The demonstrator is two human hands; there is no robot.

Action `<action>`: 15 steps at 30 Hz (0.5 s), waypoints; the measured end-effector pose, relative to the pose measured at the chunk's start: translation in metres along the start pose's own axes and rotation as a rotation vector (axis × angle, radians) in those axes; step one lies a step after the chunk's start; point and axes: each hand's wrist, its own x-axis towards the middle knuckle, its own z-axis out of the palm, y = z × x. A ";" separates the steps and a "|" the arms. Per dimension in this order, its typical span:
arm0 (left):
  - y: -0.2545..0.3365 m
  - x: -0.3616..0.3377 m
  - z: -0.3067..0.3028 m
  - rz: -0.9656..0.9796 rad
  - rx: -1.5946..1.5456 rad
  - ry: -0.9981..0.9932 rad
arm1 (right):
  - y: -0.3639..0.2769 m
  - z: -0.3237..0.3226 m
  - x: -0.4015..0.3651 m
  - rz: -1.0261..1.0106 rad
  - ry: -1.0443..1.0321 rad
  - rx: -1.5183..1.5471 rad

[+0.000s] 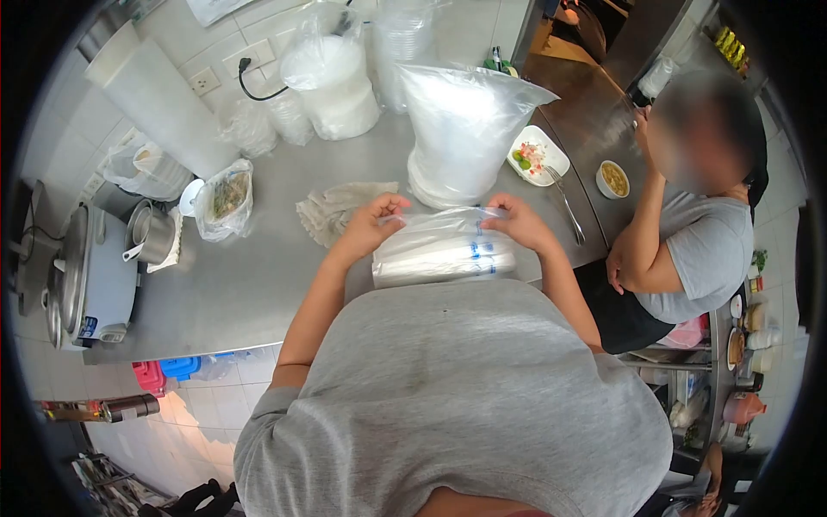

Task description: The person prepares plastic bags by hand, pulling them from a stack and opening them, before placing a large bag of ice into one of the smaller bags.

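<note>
A clear plastic bag with blue print [444,250] lies at the near edge of the steel counter, with white items inside. My left hand [379,226] pinches its upper left corner, fingers curled. At its upper right corner my right hand [517,222] grips the plastic between thumb and fingers. Just beyond the hands stands a tall clear bag of white containers [461,129]. A crumpled beige cloth [332,211] lies beside my left hand.
A white plate of food [551,146], a fork [568,207] and a small bowl [612,179] are at right, near a person in grey [706,241]. Left on the steel counter [233,293] stand a rice cooker [108,276], metal pots [153,234] and a bagged food container [226,198].
</note>
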 end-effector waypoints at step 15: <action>0.056 0.003 0.003 0.407 -0.207 0.197 | -0.088 -0.022 -0.018 -0.243 0.270 -0.061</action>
